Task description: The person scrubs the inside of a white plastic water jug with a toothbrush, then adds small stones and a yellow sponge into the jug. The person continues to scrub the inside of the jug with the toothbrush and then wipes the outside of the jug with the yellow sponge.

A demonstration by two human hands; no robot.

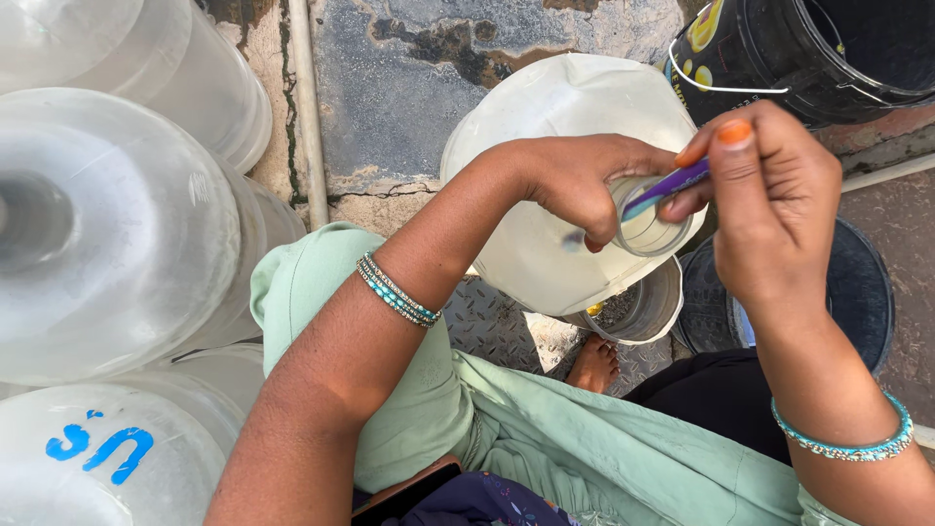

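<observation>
My left hand (577,180) grips a small clear cup (645,220), tilted with its mouth toward me. My right hand (769,200) pinches a purple stick-like tool (672,187) whose tip reaches into the cup. Both hands hover over a large whitish plastic jug (545,117) lying below them. Turquoise bangles circle both wrists. What is inside the cup cannot be made out.
Several large translucent water jars (107,224) are stacked at the left. A black bucket (828,49) stands top right, a dark round tub (867,292) at the right, a grey pot (648,312) under the jug. My bare foot (594,365) rests on a metal plate.
</observation>
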